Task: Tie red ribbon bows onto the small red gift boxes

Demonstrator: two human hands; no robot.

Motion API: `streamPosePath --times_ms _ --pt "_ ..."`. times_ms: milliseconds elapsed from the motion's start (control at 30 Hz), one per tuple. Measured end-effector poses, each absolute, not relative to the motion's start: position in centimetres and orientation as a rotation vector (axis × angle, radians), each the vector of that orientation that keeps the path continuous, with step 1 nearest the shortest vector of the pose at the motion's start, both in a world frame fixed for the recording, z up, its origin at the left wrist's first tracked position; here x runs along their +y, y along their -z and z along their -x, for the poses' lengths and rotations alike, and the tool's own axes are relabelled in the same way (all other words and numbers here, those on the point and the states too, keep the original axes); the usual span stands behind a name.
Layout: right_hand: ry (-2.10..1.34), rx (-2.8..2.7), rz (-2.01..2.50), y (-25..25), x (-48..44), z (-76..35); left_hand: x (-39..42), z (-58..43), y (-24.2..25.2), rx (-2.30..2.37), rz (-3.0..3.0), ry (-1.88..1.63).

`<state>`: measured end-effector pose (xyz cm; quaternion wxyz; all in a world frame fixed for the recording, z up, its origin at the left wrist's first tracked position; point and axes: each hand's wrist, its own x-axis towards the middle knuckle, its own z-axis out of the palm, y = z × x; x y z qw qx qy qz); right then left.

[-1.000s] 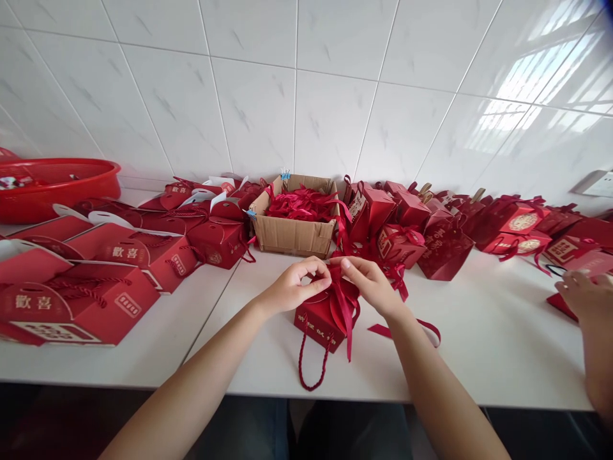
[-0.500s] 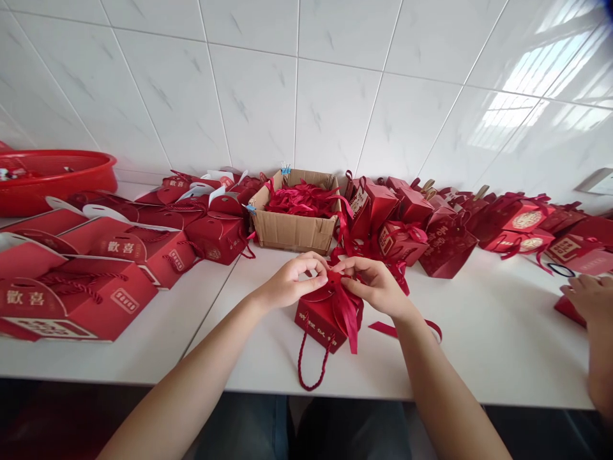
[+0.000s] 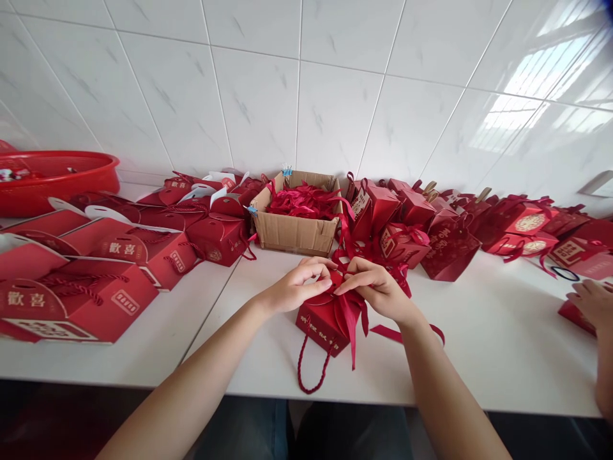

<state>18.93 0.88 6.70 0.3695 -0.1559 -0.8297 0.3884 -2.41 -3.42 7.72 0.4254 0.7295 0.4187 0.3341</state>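
Observation:
A small red gift box [image 3: 320,322] with gold lettering and a red cord handle stands near the front edge of the white table [image 3: 488,345]. A red ribbon [image 3: 353,319] lies over its top and hangs down its right side. My left hand [image 3: 297,285] and my right hand [image 3: 376,285] meet above the box, fingers pinched on the ribbon at its top. The ribbon's loose end trails on the table behind my right wrist.
A cardboard box [image 3: 295,232] of red ribbons sits at the back middle. Open red boxes [image 3: 86,300] crowd the left, finished ribboned boxes [image 3: 445,243] the right. A red basin [image 3: 52,177] is far left. Another person's hand [image 3: 594,303] rests at the right edge.
Both hands stay pinched on the ribbon and have shifted slightly over the box top. The hanging ribbon end now falls lower down the box's right side.

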Motion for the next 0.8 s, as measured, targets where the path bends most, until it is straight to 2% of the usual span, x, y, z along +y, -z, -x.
streamPosePath --times_ms 800 --pt "-0.972 -2.222 0.352 -6.69 0.99 -19.00 -3.41 1.85 -7.52 1.024 -1.746 -0.864"
